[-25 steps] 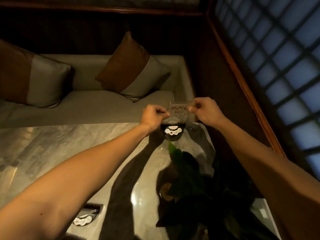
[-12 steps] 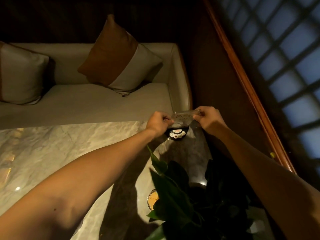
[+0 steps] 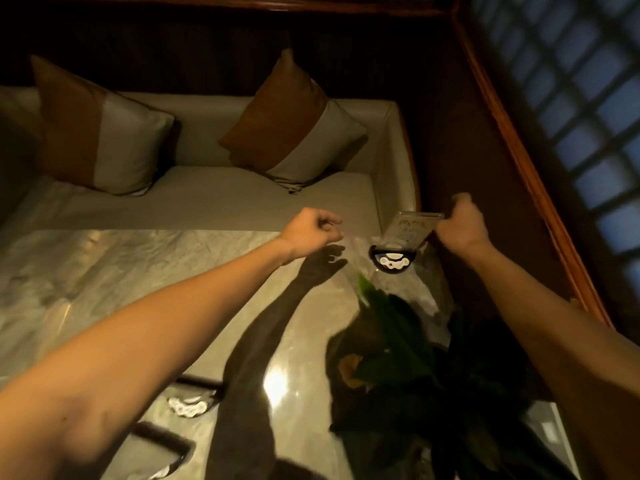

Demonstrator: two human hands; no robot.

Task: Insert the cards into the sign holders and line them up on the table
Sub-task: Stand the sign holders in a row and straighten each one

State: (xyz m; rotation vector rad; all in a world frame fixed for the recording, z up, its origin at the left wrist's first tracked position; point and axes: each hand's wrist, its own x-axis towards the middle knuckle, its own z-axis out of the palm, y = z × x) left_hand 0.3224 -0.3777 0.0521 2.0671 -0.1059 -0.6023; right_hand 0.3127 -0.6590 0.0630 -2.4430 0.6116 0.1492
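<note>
A pale grey-and-cream veined marble table. A clear sign holder with dark handwriting on its card and a black base with white marks. Two cushions, each half tan-brown, half pale grey, on a beige sofa. Dark green plant leaves.

Clear sign holder with card, tilted, black base on table's far edge; right-side grasped.

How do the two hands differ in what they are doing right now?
The right hand grips the edge of the clear sign holder, which stands at the far end of the table; the left hand holds nothing. The right hand touches the holder; the left hand hovers apart from it, fingers curled loosely. Both are bare and reach forward over the table.
</note>
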